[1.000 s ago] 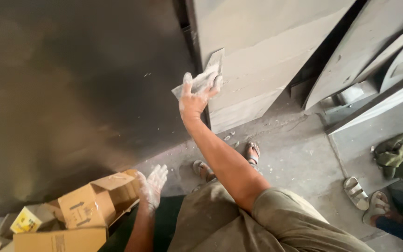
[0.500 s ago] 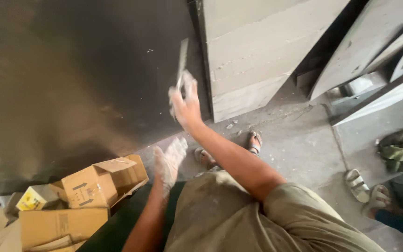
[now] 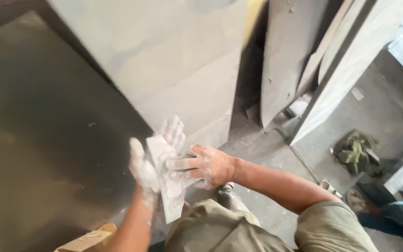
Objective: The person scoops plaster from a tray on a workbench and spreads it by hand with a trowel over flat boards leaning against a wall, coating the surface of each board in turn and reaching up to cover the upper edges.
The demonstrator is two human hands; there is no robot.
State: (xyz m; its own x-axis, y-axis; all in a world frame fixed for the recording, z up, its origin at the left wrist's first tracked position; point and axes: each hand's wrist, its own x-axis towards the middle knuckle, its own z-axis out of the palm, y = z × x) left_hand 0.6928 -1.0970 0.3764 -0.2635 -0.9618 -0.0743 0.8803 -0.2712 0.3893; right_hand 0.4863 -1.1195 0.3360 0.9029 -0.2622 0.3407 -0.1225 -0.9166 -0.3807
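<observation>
putty blade [image 3: 168,186], flat and smeared pale, sits between both hands in front of a dark panel [image 3: 47,154]. left hand [image 3: 152,161], dusted white, lies open-palmed against its face; right hand [image 3: 201,167] closes its grip on the blade. green cloth [image 3: 357,151] lies on the floor [image 3: 374,116] at right.

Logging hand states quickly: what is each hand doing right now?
Left hand: open, palm flat against the putty blade.
Right hand: closed on the same putty blade.
</observation>
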